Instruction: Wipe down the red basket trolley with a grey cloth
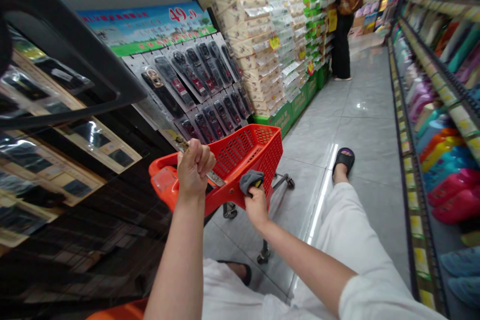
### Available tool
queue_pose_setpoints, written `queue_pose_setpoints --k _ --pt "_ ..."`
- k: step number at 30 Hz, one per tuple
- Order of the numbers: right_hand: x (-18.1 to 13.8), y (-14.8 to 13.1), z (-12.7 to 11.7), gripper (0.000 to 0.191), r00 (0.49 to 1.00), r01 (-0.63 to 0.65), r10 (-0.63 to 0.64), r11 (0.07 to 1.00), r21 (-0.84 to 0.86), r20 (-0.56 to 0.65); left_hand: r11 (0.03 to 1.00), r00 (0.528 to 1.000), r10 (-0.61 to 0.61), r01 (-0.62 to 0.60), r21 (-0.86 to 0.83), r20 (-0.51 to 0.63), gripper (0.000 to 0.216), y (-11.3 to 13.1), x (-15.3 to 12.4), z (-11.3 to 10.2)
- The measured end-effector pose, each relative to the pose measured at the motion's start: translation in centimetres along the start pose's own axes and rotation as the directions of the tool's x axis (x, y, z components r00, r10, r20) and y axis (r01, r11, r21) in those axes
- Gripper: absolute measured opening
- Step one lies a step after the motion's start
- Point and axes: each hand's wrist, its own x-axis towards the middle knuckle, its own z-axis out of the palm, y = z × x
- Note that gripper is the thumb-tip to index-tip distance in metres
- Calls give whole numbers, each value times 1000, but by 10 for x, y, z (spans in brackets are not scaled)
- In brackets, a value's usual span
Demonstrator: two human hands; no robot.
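Note:
A red plastic shopping cart (pixel 255 152) on small wheels stands in a shop aisle just ahead of me. My left hand (pixel 194 166) is raised over the cart's near end, closed around a flat packaged item with a printed card (pixel 215 178). My right hand (pixel 255 206) grips the cart's grey handle grip (pixel 250 180) on its right side. My legs in white trousers and black sandals show below.
A display rack of hanging black packaged goods (pixel 195 87) is close on the left. Stacked tissue packs (pixel 262 35) follow it. Shelves of colourful slippers (pixel 446 160) line the right. Another person (pixel 343 25) stands far down the tiled aisle.

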Motion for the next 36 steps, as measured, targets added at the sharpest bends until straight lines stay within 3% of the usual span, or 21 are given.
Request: queue_pose_setpoints --k 4,9,15,18,20,22,25,28,31,36 --pt "-3 -5 -1 34 1000 -23 22 999 49 18 1000 999 -23 23 -4 -46 56 2 -3 2" --pt "-11 22 -17 40 992 123 -116 969 -214 49 999 996 -33 32 -11 -86 56 3 -4 3" --pt "-24 66 -54 40 955 277 -160 773 -570 248 1000 999 2 -2 -9 -34 54 1 -2 -1" --pt "-7 69 -66 33 890 431 -208 671 -603 405 1000 1000 21 -21 7 -16 54 1 -2 -1" --pt "15 65 -69 31 861 490 -246 633 -599 445 1000 1000 22 -22 19 -20 55 1 -2 -1" --pt "43 59 -70 32 889 451 -257 638 -623 380 999 999 21 -20 32 -34 56 2 -3 0" --pt "87 51 -69 32 972 235 -174 683 -691 159 999 999 24 -21 49 -49 56 3 -3 1" --pt "112 49 -65 30 997 76 -76 708 -702 31 998 998 25 -22 53 -54 55 2 -3 1" --pt "106 52 -57 27 999 35 -30 726 -686 20 998 997 27 -23 64 -68 56 2 -2 2" --pt "52 61 -44 21 996 77 -35 766 -638 78 995 997 42 -36 94 -58 55 0 -1 3"
